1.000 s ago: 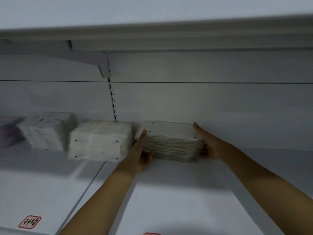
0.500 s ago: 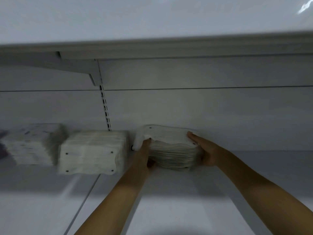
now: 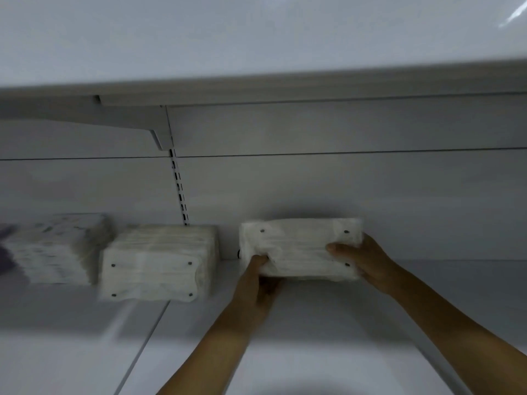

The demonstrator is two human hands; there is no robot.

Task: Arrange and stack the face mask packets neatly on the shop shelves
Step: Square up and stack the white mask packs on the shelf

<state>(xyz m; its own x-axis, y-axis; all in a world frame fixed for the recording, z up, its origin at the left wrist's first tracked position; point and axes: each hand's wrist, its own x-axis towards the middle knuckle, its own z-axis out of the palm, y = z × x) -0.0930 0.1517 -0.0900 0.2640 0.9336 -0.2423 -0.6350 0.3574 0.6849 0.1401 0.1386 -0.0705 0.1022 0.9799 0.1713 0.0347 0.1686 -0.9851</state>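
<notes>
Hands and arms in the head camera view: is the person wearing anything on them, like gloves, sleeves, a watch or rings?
Nothing worn shows. The left hand and right hand are bare, without gloves, and both forearms are bare right down to the lower edge of the picture, so no sleeve appears. No watch, bracelet or ring can be seen, though the picture is dim and somewhat blurred, so small items could be missed.

1. A white shelf [image 3: 328, 337] carries everything, with a seam running toward its back wall.
2. Three stacks lie along the back: a blurred patterned stack [image 3: 57, 249] at left, a white stack [image 3: 156, 266] beside it, and a white mask stack [image 3: 299, 249] right of the seam.
</notes>
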